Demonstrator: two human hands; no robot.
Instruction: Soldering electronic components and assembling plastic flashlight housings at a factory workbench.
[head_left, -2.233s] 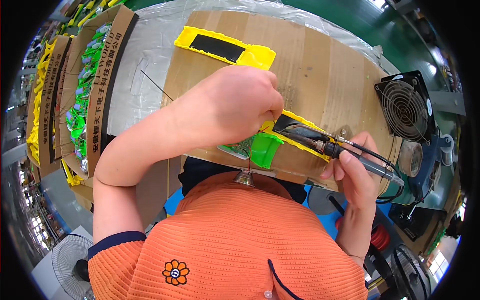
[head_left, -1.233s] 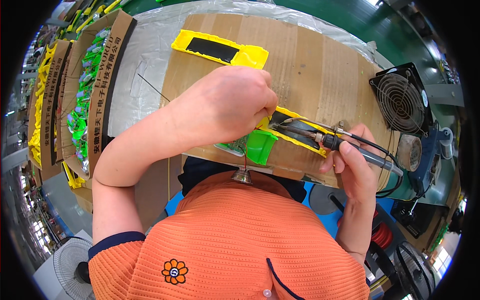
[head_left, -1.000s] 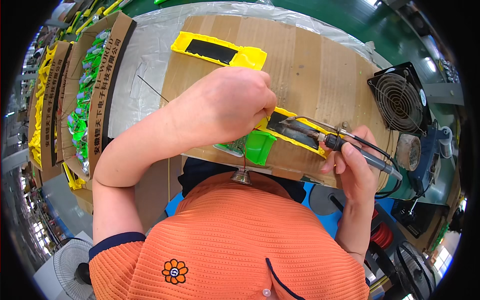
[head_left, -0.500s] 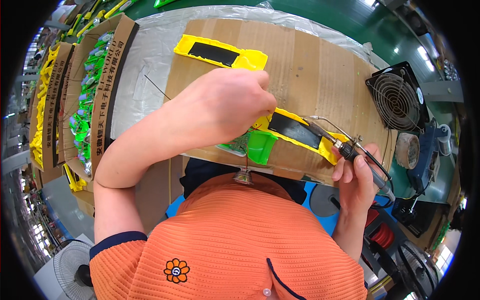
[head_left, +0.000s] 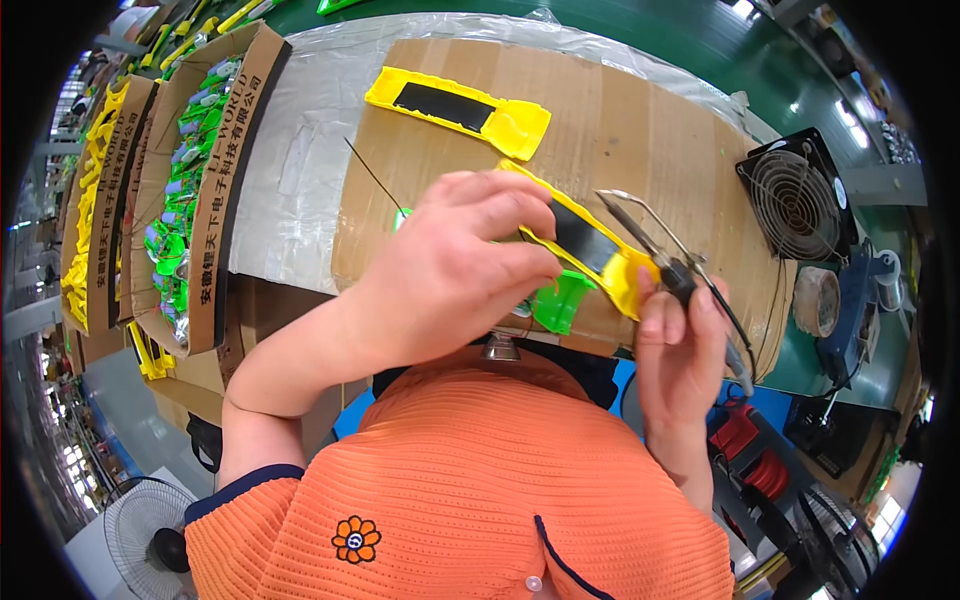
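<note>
My right hand point(head_left: 680, 345) is closed round a soldering iron point(head_left: 678, 278), and a thin bent metal tube runs alongside it. The iron's tip points away from me, just right of a yellow plastic casing point(head_left: 627, 280) with a black panel point(head_left: 583, 236) set in it. The casing's near end is by my right fingers. My left hand point(head_left: 475, 245) is pinched at the casing's left edge; what lies between its fingertips is too small to name. Below them is a green plastic piece point(head_left: 565, 302), partly covered. Beyond the left hand's back, a thin dark wire point(head_left: 372, 172) sticks up.
A second yellow casing point(head_left: 517, 127) lies farther off on the cardboard sheet point(head_left: 640, 130). Cartons of green parts point(head_left: 185, 190) and yellow parts point(head_left: 92, 215) stand at left. At right are a black fan point(head_left: 795, 190), a tape roll point(head_left: 817, 300) and a blue stand point(head_left: 850, 320).
The yellow casing has turned more lengthwise and shifted left. The iron's tip has moved away from over its panel. My left hand has come nearer to me; my right hand has moved left.
</note>
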